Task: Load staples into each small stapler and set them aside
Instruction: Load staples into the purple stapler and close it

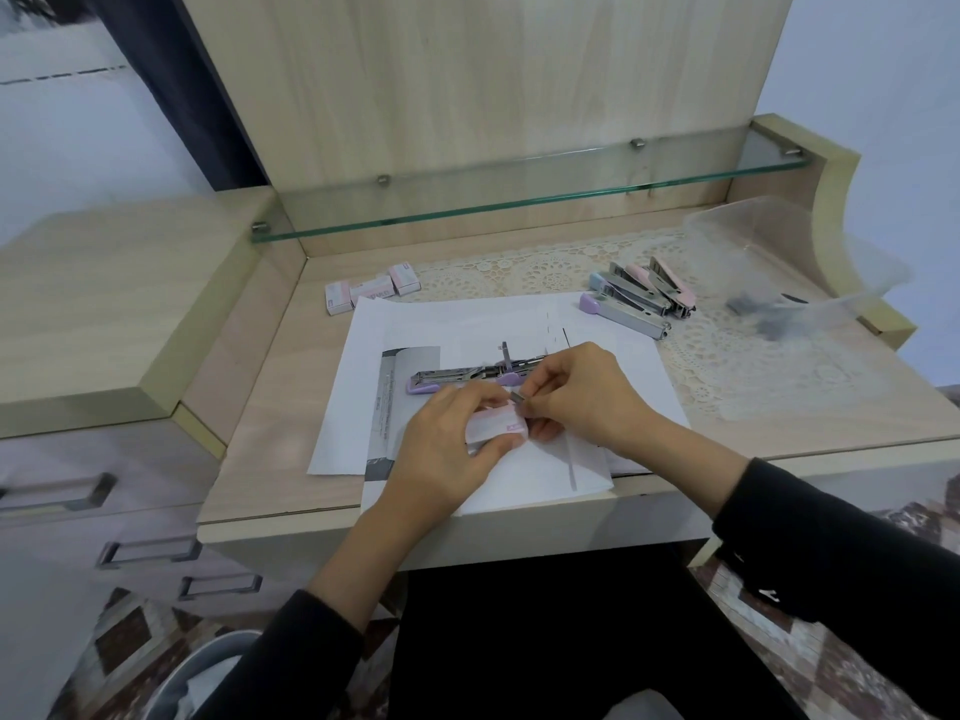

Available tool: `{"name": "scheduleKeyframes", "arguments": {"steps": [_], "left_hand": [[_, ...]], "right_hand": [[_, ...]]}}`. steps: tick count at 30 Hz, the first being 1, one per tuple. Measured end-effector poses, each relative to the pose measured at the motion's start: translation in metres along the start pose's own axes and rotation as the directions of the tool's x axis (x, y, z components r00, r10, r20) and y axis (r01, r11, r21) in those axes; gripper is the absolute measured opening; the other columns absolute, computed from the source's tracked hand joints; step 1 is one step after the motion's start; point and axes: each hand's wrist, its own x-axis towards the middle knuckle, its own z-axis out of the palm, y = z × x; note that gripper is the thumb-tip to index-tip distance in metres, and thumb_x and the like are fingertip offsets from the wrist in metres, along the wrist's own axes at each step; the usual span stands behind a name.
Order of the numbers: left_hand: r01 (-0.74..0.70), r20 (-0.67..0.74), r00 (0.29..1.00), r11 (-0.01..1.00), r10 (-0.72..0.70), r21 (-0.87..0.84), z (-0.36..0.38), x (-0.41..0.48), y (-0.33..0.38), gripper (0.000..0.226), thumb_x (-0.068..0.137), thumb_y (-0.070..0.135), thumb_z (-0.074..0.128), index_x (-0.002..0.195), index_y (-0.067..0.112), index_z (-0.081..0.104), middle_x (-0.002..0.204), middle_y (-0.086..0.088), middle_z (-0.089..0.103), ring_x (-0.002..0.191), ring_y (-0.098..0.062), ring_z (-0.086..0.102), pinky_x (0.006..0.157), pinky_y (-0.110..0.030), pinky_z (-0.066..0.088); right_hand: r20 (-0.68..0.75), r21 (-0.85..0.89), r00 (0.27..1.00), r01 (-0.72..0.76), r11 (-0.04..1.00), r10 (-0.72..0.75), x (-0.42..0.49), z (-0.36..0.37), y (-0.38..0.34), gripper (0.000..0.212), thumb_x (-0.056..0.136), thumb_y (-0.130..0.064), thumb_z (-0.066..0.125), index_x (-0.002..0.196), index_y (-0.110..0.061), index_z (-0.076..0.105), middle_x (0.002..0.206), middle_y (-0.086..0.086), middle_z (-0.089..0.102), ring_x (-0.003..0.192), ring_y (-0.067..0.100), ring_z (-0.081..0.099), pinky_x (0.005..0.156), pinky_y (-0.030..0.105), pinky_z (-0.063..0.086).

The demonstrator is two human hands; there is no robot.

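Note:
A purple small stapler [452, 379] lies opened flat on white paper [457, 324] in the middle of the desk. Just in front of it, my left hand [447, 449] holds a small pink-and-white staple box [496, 426]. My right hand [582, 397] pinches a short metal strip of staples [518, 404] at the box's open end. Several more small staplers [636, 296], purple, blue and pink, lie in a group at the back right. Three staple boxes [371, 289] stand at the back left.
A lace mat [727, 356] covers the right side of the desk. A clear plastic bag [795, 272] with dark items lies at the far right. A glass shelf [519, 200] runs above the back. Drawers [104, 511] are on the left, a bin [208, 678] below.

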Motion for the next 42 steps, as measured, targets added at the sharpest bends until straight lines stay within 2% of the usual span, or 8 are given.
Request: {"name": "scheduleKeyframes", "arguments": {"steps": [3, 7, 11, 15, 21, 26, 32, 42], "left_hand": [[0.016, 0.038, 0.999, 1.000, -0.016, -0.016, -0.003, 0.001, 0.001, 0.045, 0.069, 0.042, 0.069, 0.102, 0.013, 0.063, 0.100, 0.015, 0.056, 0.093, -0.003, 0.052, 0.084, -0.013, 0.040], [0.000, 0.106, 0.994, 0.998, -0.006, 0.058, -0.015, 0.004, 0.000, 0.055, 0.068, 0.051, 0.065, 0.110, 0.016, 0.063, 0.109, 0.005, 0.060, 0.100, 0.001, 0.043, 0.087, 0.003, 0.023], [0.062, 0.158, 0.983, 0.985, -0.088, 0.161, -0.026, 0.004, -0.003, 0.081, 0.057, 0.071, 0.047, 0.121, 0.023, 0.058, 0.111, 0.008, 0.053, 0.107, -0.006, 0.039, 0.086, -0.007, 0.021], [0.125, 0.132, 0.979, 0.970, -0.154, 0.207, -0.029, -0.005, -0.003, 0.090, 0.050, 0.077, 0.046, 0.121, 0.021, 0.057, 0.102, 0.010, 0.046, 0.098, -0.004, 0.040, 0.086, -0.012, 0.028], [0.162, -0.036, 0.987, 0.930, -0.159, 0.331, -0.039, -0.022, -0.005, 0.072, 0.053, 0.072, 0.066, 0.097, 0.015, 0.061, 0.070, 0.007, 0.050, 0.069, -0.014, 0.048, 0.056, -0.025, 0.038], [0.141, -0.108, 0.988, 0.925, -0.109, 0.352, -0.032, -0.022, -0.006, 0.052, 0.059, 0.068, 0.058, 0.058, 0.017, 0.051, 0.054, 0.014, 0.038, 0.053, -0.013, 0.044, 0.049, -0.017, 0.028], [0.133, -0.115, 0.987, 0.961, -0.108, 0.243, -0.022, -0.019, -0.004, 0.034, 0.060, 0.045, 0.070, 0.054, 0.017, 0.053, 0.051, 0.018, 0.033, 0.054, 0.001, 0.033, 0.055, -0.014, 0.026], [0.148, -0.091, 0.988, 0.947, -0.127, 0.286, -0.025, -0.018, -0.003, 0.032, 0.066, 0.039, 0.077, 0.057, 0.019, 0.053, 0.052, 0.010, 0.046, 0.055, -0.005, 0.036, 0.056, -0.013, 0.025]], "right_hand": [[-0.014, -0.002, 1.000, 0.014, 1.000, -0.014, 0.000, -0.006, 0.001, 0.008, 0.069, 0.003, 0.071, 0.071, -0.001, 0.064, 0.062, 0.017, 0.066, 0.048, 0.019, 0.061, 0.060, 0.027, 0.055], [-0.034, 0.068, 0.999, 0.030, 0.997, -0.028, 0.000, -0.019, 0.001, 0.025, 0.068, 0.005, 0.073, 0.063, -0.012, 0.056, 0.053, 0.007, 0.058, 0.039, 0.010, 0.054, 0.047, 0.017, 0.045], [0.008, 0.053, 0.998, 0.062, 0.997, -0.062, 0.000, -0.028, 0.003, 0.031, 0.066, 0.006, 0.074, 0.056, -0.014, 0.053, 0.050, 0.000, 0.052, 0.039, 0.006, 0.048, 0.046, 0.015, 0.040], [0.030, 0.019, 0.997, 0.071, 0.997, -0.072, -0.001, -0.025, 0.003, 0.030, 0.066, 0.005, 0.075, 0.055, -0.014, 0.053, 0.051, 0.000, 0.056, 0.045, 0.012, 0.056, 0.053, 0.020, 0.048], [0.003, -0.021, 0.994, 0.108, 0.994, -0.107, -0.005, -0.013, -0.003, 0.027, 0.069, 0.001, 0.074, 0.058, -0.013, 0.054, 0.056, 0.001, 0.061, 0.060, 0.020, 0.068, 0.063, 0.021, 0.052], [0.015, -0.088, 0.993, 0.114, 0.990, -0.113, -0.006, -0.002, -0.009, 0.025, 0.068, -0.005, 0.077, 0.060, -0.012, 0.055, 0.055, -0.003, 0.058, 0.046, -0.014, 0.052, 0.051, 0.003, 0.039], [0.013, -0.065, 0.992, 0.123, 0.990, -0.122, -0.006, 0.001, -0.012, 0.022, 0.071, 0.001, 0.073, 0.062, -0.007, 0.055, 0.053, -0.001, 0.055, 0.043, -0.021, 0.047, 0.049, 0.000, 0.035], [0.012, -0.070, 0.992, 0.126, 0.990, -0.126, -0.009, 0.000, -0.013, 0.019, 0.069, 0.001, 0.074, 0.063, -0.004, 0.056, 0.055, 0.004, 0.058, 0.044, -0.019, 0.049, 0.050, 0.000, 0.036]]}}
